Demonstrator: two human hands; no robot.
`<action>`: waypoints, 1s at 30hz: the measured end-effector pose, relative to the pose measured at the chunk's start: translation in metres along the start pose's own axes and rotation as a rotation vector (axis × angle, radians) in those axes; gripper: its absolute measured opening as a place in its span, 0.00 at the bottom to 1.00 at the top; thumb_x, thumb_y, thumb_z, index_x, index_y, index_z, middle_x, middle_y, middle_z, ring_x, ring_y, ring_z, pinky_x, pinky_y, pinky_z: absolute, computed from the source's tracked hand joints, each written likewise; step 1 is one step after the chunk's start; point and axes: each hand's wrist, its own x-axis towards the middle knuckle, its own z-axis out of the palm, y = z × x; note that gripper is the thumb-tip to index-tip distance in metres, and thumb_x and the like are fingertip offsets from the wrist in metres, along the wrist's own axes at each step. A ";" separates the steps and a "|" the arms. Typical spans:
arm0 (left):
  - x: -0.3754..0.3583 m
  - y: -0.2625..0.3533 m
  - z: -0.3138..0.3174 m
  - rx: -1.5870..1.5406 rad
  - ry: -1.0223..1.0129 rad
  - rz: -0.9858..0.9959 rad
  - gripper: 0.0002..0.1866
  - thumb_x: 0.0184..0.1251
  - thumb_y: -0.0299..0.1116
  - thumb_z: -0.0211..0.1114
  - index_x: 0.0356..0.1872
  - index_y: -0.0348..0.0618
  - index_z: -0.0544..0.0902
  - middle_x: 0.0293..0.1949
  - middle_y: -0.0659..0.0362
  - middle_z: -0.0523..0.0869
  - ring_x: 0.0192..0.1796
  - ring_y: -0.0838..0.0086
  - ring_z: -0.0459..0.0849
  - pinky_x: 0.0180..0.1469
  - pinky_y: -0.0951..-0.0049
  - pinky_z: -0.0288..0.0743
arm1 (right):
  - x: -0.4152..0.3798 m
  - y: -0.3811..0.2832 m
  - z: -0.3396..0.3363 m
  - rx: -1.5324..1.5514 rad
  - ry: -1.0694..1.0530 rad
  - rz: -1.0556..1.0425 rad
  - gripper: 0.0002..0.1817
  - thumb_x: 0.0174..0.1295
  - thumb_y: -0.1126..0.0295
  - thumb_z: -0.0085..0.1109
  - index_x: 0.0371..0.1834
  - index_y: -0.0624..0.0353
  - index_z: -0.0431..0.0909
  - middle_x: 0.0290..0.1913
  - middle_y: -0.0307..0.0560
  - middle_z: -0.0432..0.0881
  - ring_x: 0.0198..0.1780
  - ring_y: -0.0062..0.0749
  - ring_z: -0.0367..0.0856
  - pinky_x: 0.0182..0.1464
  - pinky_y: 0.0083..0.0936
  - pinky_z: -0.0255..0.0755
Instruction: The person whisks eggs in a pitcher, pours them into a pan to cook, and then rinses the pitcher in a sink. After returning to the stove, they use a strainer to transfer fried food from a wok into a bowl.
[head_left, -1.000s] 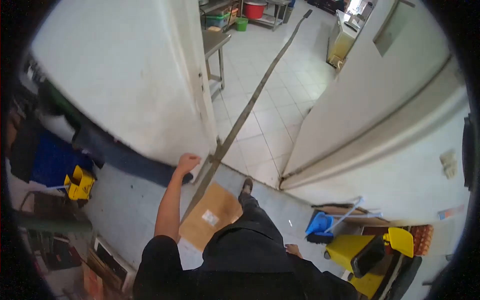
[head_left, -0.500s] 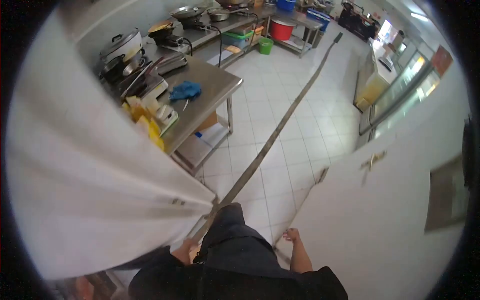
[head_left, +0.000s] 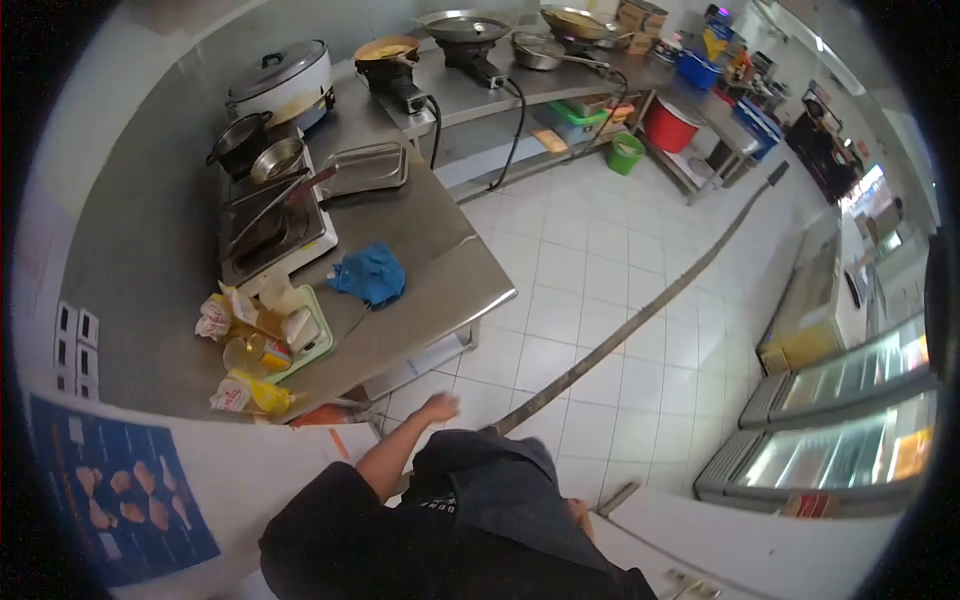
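My left hand (head_left: pixel 438 407) is in front of me, over the tiled floor. Its fingers look loosely bent and apart, and I see nothing in them. The nearest thing to it is the front corner of a steel worktable (head_left: pixel 430 270). My right hand (head_left: pixel 578 514) is low beside my dark apron (head_left: pixel 495 490), mostly covered by it, so its fingers do not show. On the worktable lie a crumpled blue cloth (head_left: pixel 370 275), a green tray (head_left: pixel 318 335) with packets and a jar, and a shallow metal tray (head_left: pixel 365 168).
A long dark strip (head_left: pixel 630 325) runs along the tiled floor. Pans on burners (head_left: pixel 465 27) line the back counter, with a rice cooker (head_left: pixel 280 80) at its left. A red bucket (head_left: pixel 672 122) and a green bin (head_left: pixel 626 154) stand further back. Glass-door fridges (head_left: pixel 820 445) and a white door (head_left: pixel 790 540) are on the right.
My view has moved forward through the doorway and turned left, so more of the worktable shows. My left hand has swung forward and up; my right hand has dropped back beside my apron.
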 end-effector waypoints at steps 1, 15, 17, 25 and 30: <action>0.026 0.037 -0.048 -0.201 0.183 0.079 0.17 0.60 0.41 0.51 0.40 0.39 0.78 0.38 0.45 0.82 0.40 0.52 0.81 0.47 0.57 0.72 | 0.006 -0.009 -0.007 0.050 -0.072 -0.041 0.11 0.63 0.66 0.47 0.42 0.59 0.75 0.40 0.51 0.79 0.34 0.41 0.79 0.37 0.42 0.75; 0.279 0.146 -0.257 -0.480 0.546 -0.056 0.13 0.50 0.39 0.68 0.29 0.40 0.78 0.28 0.53 0.82 0.34 0.63 0.83 0.39 0.64 0.76 | 0.198 -0.484 -0.100 -0.289 -0.059 0.018 0.11 0.59 0.64 0.53 0.37 0.59 0.77 0.32 0.50 0.79 0.28 0.38 0.78 0.30 0.43 0.73; 0.289 0.132 -0.264 -0.464 0.683 -0.132 0.16 0.46 0.41 0.72 0.30 0.41 0.79 0.28 0.55 0.83 0.30 0.66 0.83 0.38 0.67 0.77 | 0.295 -0.556 -0.128 0.010 -0.266 0.096 0.11 0.58 0.64 0.54 0.36 0.59 0.78 0.30 0.50 0.79 0.27 0.38 0.77 0.29 0.43 0.73; 0.344 0.080 -0.321 -0.807 0.897 -0.519 0.15 0.52 0.39 0.70 0.34 0.40 0.78 0.30 0.57 0.84 0.34 0.71 0.84 0.40 0.69 0.77 | 0.359 -0.972 0.029 -0.630 0.000 -0.430 0.15 0.60 0.68 0.47 0.42 0.69 0.74 0.31 0.55 0.82 0.25 0.33 0.81 0.19 0.24 0.72; 0.392 0.004 -0.383 -0.871 0.731 -0.561 0.11 0.62 0.36 0.61 0.36 0.37 0.78 0.31 0.55 0.84 0.34 0.72 0.83 0.39 0.72 0.76 | 0.387 -1.059 0.131 -0.530 -0.109 -0.507 0.16 0.60 0.65 0.50 0.44 0.68 0.73 0.33 0.53 0.83 0.26 0.33 0.81 0.21 0.26 0.73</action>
